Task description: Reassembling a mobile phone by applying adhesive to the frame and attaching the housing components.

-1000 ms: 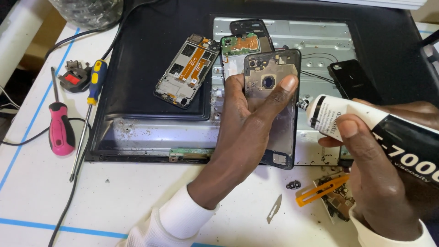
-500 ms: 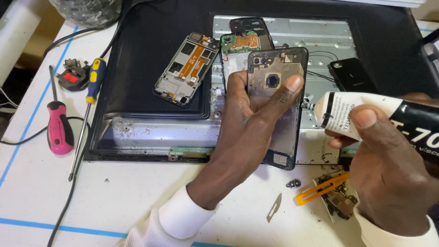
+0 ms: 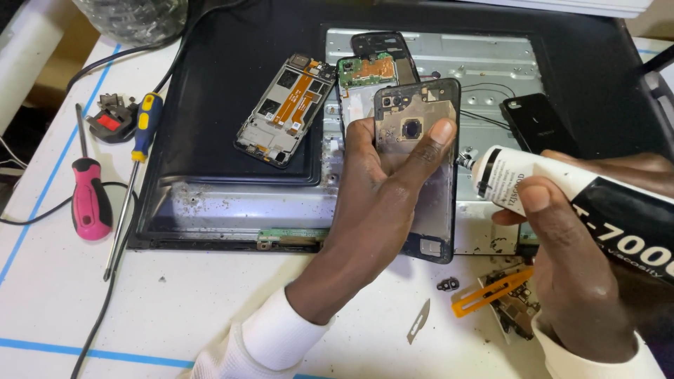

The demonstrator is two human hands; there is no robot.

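My left hand (image 3: 382, 189) holds a dark phone back cover (image 3: 421, 123) upright, inner side facing me, thumb pressed near its camera hole. My right hand (image 3: 576, 260) grips a black and white glue tube (image 3: 562, 186), its nozzle tip pointing left at the cover's right edge. Whether the tip touches the edge is unclear. Behind the cover lie a phone frame with an orange flex cable (image 3: 284, 112) and a green circuit board (image 3: 368, 70).
A dismantled flat screen panel (image 3: 232, 175) lies on the white table. A pink-handled screwdriver (image 3: 90, 200), a blue and yellow screwdriver (image 3: 144, 126) and a plug (image 3: 109, 119) lie left. A black phone (image 3: 537, 123), an orange pry tool (image 3: 488, 291) and a small blade (image 3: 418, 321) lie right.
The glue tube's nozzle has shifted a little up and right along the cover's right edge. My left hand has barely moved with the cover.
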